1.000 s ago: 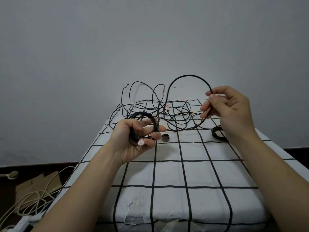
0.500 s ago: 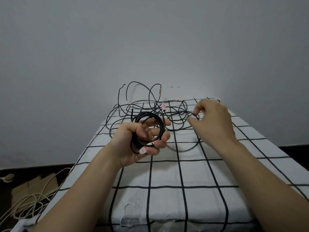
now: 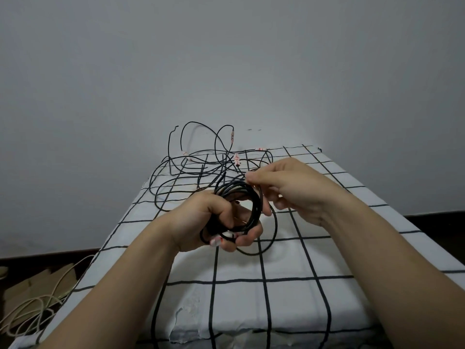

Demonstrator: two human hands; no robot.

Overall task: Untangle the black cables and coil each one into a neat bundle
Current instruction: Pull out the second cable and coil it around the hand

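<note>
The left hand (image 3: 208,222) is clenched round a coil of black cable (image 3: 254,200), fingers curled through its middle and gripping its lower edge. Just right of the coil, the right hand (image 3: 294,190) pinches a strand (image 3: 247,181) at the coil's top between thumb and forefinger. A slack loop (image 3: 274,233) hangs below and right of the coil, over the grid-patterned cloth (image 3: 251,298). Beyond the coil lies the tangle of black cables (image 3: 191,170) — some loops stand up against the wall. Far down-left of the coil, on the floor — pale cords (image 3: 32,306) and flat cardboard (image 3: 37,280).
</note>
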